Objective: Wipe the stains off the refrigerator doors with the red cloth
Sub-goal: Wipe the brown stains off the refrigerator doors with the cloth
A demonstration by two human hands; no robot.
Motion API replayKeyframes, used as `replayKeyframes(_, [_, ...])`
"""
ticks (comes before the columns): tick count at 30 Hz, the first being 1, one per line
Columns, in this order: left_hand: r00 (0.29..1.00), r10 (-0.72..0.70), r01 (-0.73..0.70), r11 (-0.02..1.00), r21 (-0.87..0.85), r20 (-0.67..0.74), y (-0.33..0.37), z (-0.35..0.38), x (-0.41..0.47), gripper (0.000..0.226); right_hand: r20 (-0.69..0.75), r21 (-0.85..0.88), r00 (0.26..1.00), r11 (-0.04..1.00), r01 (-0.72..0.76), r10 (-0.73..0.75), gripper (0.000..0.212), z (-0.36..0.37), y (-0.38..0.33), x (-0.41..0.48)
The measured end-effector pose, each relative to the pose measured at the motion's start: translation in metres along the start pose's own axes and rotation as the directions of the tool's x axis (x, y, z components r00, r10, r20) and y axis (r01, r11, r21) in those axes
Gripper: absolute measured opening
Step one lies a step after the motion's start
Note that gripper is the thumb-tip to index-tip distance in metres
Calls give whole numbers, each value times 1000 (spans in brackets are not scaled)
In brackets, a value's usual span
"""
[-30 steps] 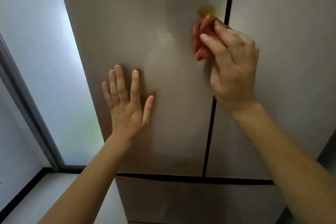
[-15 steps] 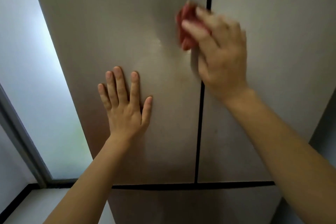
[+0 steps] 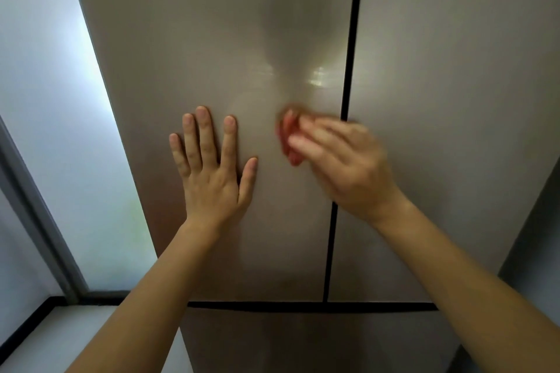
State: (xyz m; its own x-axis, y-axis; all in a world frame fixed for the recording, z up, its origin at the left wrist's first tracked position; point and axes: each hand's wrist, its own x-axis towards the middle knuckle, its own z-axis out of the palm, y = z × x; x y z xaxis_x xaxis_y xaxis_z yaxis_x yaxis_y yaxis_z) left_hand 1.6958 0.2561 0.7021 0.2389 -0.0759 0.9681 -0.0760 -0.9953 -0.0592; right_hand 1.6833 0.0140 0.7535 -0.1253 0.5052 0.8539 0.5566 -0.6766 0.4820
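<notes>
Right hand [image 3: 342, 160] bunches red cloth [image 3: 289, 139] against left door [image 3: 212, 39], beside seam; left hand [image 3: 212, 172] splayed flat alongside.

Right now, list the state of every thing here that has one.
left refrigerator door: shut, no stain visible
right refrigerator door: shut
red cloth: bunched, pressed to the left door, blurred
right hand: gripping the cloth
left hand: flat, fingers spread on the left door

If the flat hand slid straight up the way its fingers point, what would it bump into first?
Probably nothing. The left hand lies flat on the left refrigerator door, fingers pointing up. Above them is bare door to the picture's top. The red cloth sits off to its right.
</notes>
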Motion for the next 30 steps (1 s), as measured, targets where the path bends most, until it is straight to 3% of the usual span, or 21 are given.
replayKeyframes(4, [1000,0,0,1000,-9,7,0,-3,1,67,-147,-58,948,954,-294,283,35,-1,15,32])
replayKeyframes(6, [1000,0,1,999,-43,13,0,-6,-1,65,-125,-62,942,945,-320,311,35,9,0,16])
replayKeyframes(8, [1000,-15,16,998,-59,26,-6,-9,-12,64,-40,-31,968,968,-251,249,33,23,-28,-26])
replayKeyframes(11, [996,-58,60,998,-32,64,-22,-10,-40,66,205,49,979,998,-29,18,36,37,-82,-104])
replayKeyframes(13, [990,-98,101,994,-33,97,-30,-11,-58,68,389,100,908,987,128,-157,43,40,-109,-140])
replayKeyframes(15, [987,-116,121,992,-39,115,-35,-10,-71,69,467,137,850,970,203,-244,46,42,-117,-149])
replayKeyframes(17, [985,-111,118,992,-45,132,-40,-9,-81,69,407,127,889,977,169,-207,39,40,-109,-127])
replayKeyframes(20, [984,-97,103,994,-35,148,-45,-6,-87,68,112,41,992,997,-60,55,34,31,-84,-67])
replayKeyframes(22, [982,-106,113,993,-30,156,-45,-5,-87,68,-62,5,966,968,-251,251,33,29,-68,-36])
replayKeyframes(24, [983,-110,116,993,-32,148,-44,-4,-87,68,-103,-28,948,952,-304,300,34,36,-68,-31])
replayKeyframes(26, [983,-112,118,992,-35,144,-45,-4,-87,68,5,-13,977,977,-214,214,36,47,-85,-61])
replayKeyframes(28, [983,-111,117,993,-33,144,-46,-4,-89,68,187,75,982,996,-54,39,34,53,-111,-114])
replayKeyframes(30, [982,-114,120,992,-32,148,-44,-4,-88,68,383,142,916,988,65,-115,36,49,-135,-165])
